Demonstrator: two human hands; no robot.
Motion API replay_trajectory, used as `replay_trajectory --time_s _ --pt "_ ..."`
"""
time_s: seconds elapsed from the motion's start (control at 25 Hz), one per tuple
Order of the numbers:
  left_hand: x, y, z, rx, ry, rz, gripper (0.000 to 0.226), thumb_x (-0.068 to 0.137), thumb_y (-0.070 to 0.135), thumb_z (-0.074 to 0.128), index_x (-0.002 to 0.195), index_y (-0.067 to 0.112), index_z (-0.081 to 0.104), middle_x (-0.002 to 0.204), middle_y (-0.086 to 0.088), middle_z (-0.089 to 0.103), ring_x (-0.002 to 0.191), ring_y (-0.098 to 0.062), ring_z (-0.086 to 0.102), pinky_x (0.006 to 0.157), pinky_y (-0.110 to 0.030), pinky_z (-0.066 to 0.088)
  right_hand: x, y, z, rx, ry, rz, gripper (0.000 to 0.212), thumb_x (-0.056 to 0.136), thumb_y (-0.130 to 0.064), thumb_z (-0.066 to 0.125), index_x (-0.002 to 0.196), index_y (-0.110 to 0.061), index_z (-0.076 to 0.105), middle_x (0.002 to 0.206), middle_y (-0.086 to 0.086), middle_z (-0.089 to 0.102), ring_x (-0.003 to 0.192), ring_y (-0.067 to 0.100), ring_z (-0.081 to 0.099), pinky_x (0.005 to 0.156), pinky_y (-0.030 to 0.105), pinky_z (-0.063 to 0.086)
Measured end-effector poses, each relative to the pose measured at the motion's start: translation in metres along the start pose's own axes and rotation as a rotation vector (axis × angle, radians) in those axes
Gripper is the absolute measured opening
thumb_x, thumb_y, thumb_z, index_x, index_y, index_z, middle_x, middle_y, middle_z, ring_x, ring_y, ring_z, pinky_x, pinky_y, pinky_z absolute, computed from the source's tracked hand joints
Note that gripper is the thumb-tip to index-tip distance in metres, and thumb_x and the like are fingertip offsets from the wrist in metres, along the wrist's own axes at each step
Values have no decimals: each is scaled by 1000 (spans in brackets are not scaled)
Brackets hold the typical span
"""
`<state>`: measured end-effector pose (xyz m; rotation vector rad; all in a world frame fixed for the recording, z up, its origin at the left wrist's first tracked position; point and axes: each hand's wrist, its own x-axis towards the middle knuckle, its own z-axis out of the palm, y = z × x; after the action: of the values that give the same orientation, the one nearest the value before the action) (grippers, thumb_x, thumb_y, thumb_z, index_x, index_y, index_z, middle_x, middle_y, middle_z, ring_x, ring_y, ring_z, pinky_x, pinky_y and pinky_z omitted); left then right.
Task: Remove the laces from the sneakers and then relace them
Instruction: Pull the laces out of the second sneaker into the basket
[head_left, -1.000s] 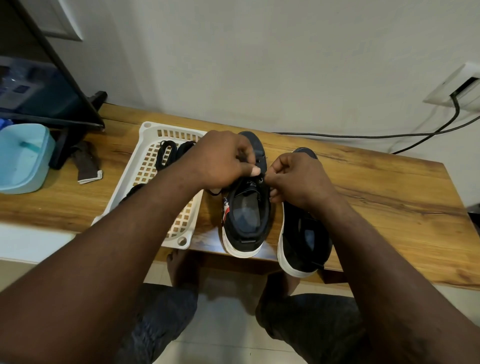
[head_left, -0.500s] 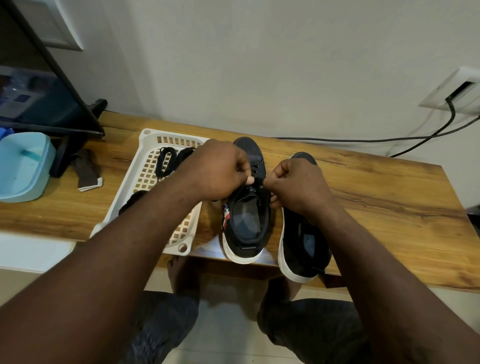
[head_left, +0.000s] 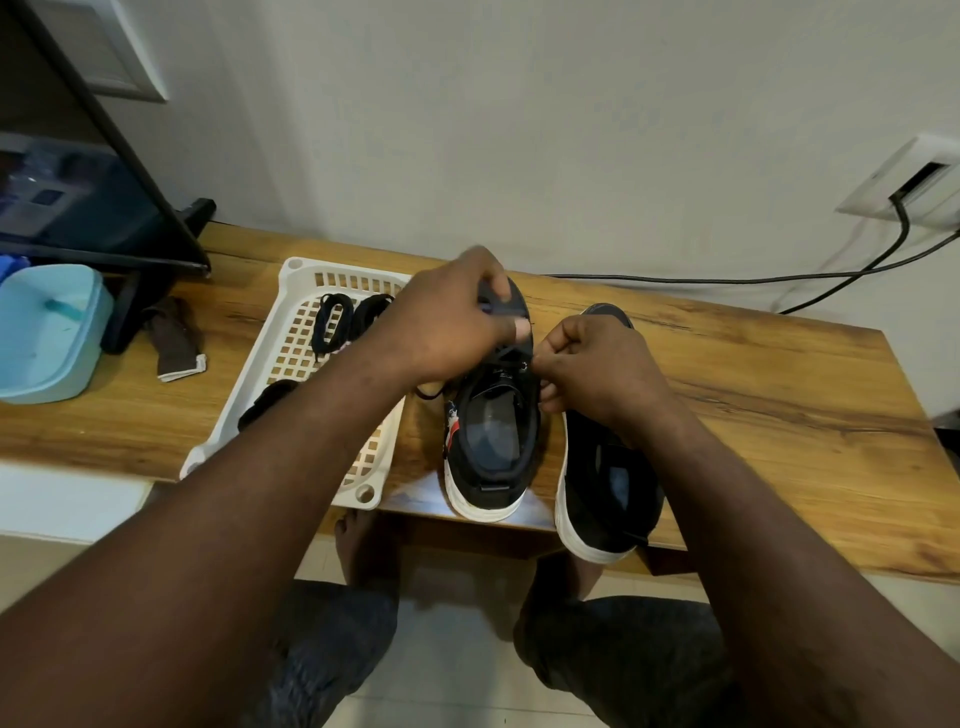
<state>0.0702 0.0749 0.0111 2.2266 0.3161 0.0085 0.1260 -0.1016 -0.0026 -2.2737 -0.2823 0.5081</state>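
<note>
At the near edge of the table (head_left: 753, 415) stand two black, white-soled sneakers, toes pointing far. The left sneaker (head_left: 491, 441) has a black lace (head_left: 508, 358) crossing its upper eyelets. The right sneaker (head_left: 608, 493), just beside it, lies partly under the right forearm. The left hand (head_left: 447, 327), blurred, hovers over the left sneaker's toe half with fingers curled, thumb and forefinger pinching the lace; a loop of it hangs below the palm. The right hand (head_left: 592, 364) is curled too, its fingertips pinching the lace at that shoe's right eyelet row. Left of the sneakers lies a white basket (head_left: 306, 275) holding coiled laces (head_left: 332, 322). Farther left are a brown strap (head_left: 176, 343), a pale blue tub (head_left: 47, 332) and a monitor (head_left: 78, 208). A black cable (head_left: 727, 280) runs along the far edge to a wall socket (head_left: 904, 182).
</note>
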Motion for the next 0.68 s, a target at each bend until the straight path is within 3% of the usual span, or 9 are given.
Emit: replay_trajectory --time_s 0.08,0.16,0.24,0.4,0.52,0.6,0.68 --pt "-3 3 5 314 -161 81 17 86 39 83 94 30 72 91 13 67 84 -8 63 68 -30 51 1 1 0 12 2 3 8 94 -13 73 87 -10 72 72 8 76 63 19 77 68 40 67" --pt "-1 5 9 470 -158 116 13 89 37 80 85 28 71 82 11 67 79 -9 61 67 -31 48 2 2 0 20 1 7 8 94 -11 72 86 -10 72 72 9 76 63 20 77 68 40 67" --pt "1 4 9 519 -145 135 15 93 34 76 82 27 68 82 9 64 75 -9 57 63 -30 42 2 3 1 28 4 12 8 94 -11 72 86 -10 71 72 9 76 63 20 77 67 40 67" --pt "0 4 6 536 -173 157 12 91 35 77 94 27 69 92 7 63 84 -13 59 66 -31 42 3 4 1 45 -1 14 9 94 -9 71 85 -9 71 73 9 76 64 20 77 67 40 67" --pt "0 9 11 681 -167 174 7 96 31 67 91 28 70 99 4 60 89 -17 59 70 -33 45 3 4 1 46 -4 17 10 95 -10 70 85 -10 71 74 9 76 64 19 77 67 39 67" --pt "0 6 11 470 -168 157 9 98 24 65 89 25 66 103 4 65 96 -19 64 79 -37 52 3 4 1 57 -8 27 9 95 -10 70 87 -9 71 75 10 76 65 20 77 67 39 67" --pt "-1 5 7 -58 -163 64 11 101 13 61 93 18 64 104 3 75 100 -19 71 82 -36 57 3 5 1 83 -12 34 9 95 -9 71 86 -8 71 75 10 76 66 21 77 68 40 67"
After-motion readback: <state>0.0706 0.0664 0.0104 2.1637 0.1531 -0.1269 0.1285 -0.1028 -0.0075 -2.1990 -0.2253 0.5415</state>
